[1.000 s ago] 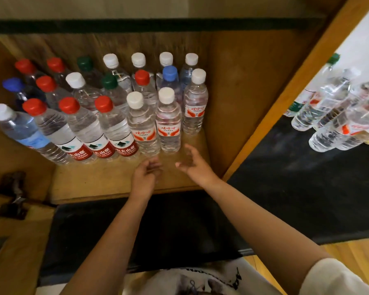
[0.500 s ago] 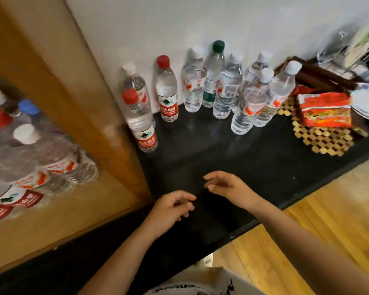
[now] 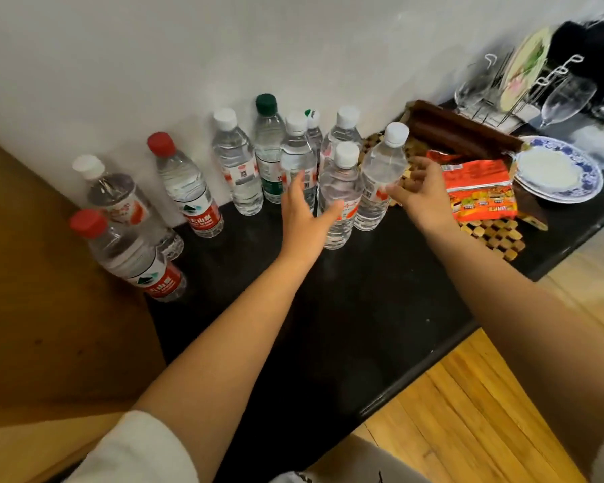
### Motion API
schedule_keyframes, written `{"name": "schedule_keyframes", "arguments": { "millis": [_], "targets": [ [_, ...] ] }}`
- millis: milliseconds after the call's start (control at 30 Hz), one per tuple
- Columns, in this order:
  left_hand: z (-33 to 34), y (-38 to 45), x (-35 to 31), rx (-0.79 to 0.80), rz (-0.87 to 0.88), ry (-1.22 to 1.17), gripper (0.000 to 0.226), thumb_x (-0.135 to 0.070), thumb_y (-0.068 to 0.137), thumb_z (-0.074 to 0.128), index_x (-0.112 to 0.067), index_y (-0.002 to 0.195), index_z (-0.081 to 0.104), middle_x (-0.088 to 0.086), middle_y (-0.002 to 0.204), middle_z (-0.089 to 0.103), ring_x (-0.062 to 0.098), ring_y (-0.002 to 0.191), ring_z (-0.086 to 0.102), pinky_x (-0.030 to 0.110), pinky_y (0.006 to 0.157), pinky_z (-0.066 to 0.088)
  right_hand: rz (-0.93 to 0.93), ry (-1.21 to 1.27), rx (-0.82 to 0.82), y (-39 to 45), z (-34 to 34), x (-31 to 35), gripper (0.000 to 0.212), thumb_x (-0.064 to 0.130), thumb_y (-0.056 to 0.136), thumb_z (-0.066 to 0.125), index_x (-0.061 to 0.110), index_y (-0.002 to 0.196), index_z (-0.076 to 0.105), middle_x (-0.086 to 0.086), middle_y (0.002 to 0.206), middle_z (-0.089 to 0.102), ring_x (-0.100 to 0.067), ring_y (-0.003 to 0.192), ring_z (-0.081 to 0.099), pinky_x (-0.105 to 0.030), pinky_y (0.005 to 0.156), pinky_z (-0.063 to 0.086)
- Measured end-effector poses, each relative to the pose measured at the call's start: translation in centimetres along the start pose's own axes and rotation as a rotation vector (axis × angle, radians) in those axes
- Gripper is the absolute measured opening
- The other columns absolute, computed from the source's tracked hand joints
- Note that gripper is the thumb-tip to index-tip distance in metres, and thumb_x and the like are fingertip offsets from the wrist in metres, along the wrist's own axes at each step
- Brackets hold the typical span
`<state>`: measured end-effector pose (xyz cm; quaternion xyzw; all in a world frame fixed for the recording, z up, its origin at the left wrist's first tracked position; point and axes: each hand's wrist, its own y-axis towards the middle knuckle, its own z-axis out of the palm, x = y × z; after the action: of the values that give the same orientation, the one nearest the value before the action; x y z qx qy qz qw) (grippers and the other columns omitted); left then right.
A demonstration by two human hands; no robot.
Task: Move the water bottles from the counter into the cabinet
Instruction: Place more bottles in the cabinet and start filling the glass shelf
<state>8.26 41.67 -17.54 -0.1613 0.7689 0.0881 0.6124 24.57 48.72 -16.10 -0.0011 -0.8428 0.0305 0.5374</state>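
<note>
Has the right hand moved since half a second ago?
Yes. The right hand has gone from the counter's front edge back to the rightmost white-capped bottle.

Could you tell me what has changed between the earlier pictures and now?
Both hands have left the cabinet shelf and crossed to the bottles on the counter. The left hand reaches, fingers spread, toward a white-capped bottle; the right hand is open around the bottle beside it, and a firm grip is not clear. The counter bottles, the orange packet and the blue-rimmed plate stand as half a second ago.
</note>
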Motion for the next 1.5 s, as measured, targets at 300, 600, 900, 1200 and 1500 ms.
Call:
{"name": "schedule_keyframes", "arguments": {
  "millis": [300,600,900,1200,1500],
  "targets": [
    [2.3,4.3,-1.2,-0.013,0.042,0.095,0.064,-0.032,0.084,0.065,-0.019,0.139,0.034,0.010,0.140,0.033,0.025,0.133,0.034,0.044,0.110,0.032,-0.061,0.007,0.069,4.2,0.9,1.0,0.065,0.017,0.081,0.068,0.009,0.136,0.036,-0.012,0.137,0.046,-0.026,0.126,0.045,-0.045,0.107,0.037],
    [1.7,4.0,-0.8,0.101,0.048,0.129,0.050,-0.030,0.092,0.054,-0.013,0.137,0.039,0.006,0.141,0.040,0.020,0.129,0.040,0.032,0.103,0.034,-0.144,-0.089,0.045,3.0,0.0,0.1,0.059,0.022,0.083,0.067,0.014,0.134,0.040,-0.008,0.130,0.056,-0.023,0.115,0.053,-0.032,0.092,0.044],
    [0.0,1.1,-0.5,0.283,0.058,0.170,0.047,-0.028,0.093,0.052,-0.015,0.136,0.039,0.006,0.140,0.047,0.020,0.129,0.043,0.043,0.107,0.037,-0.243,-0.129,0.093,-1.6,-0.6,-1.5,0.053,0.025,0.082,0.068,0.014,0.129,0.047,-0.001,0.120,0.059,-0.013,0.104,0.054,-0.022,0.082,0.042],
    [-5.1,-6.2,1.3,0.327,0.078,0.172,0.044,-0.030,0.091,0.054,-0.021,0.133,0.045,0.000,0.133,0.054,0.013,0.123,0.049,0.032,0.101,0.040,-0.300,-0.116,0.132,-10.0,0.0,-1.9,0.054,0.037,0.076,0.072,0.024,0.124,0.052,0.019,0.107,0.057,0.009,0.095,0.055,-0.016,0.082,0.044],
    [-10.2,-15.0,3.6,0.267,0.102,0.179,0.038,-0.027,0.084,0.063,-0.047,0.112,0.047,-0.017,0.116,0.056,-0.004,0.110,0.052,0.014,0.090,0.042,-0.383,-0.092,0.132,-18.3,2.7,-3.0,0.057,0.065,0.060,0.069,0.043,0.110,0.052,0.022,0.102,0.058,0.004,0.096,0.056,-0.006,0.074,0.043]
  ]
}}
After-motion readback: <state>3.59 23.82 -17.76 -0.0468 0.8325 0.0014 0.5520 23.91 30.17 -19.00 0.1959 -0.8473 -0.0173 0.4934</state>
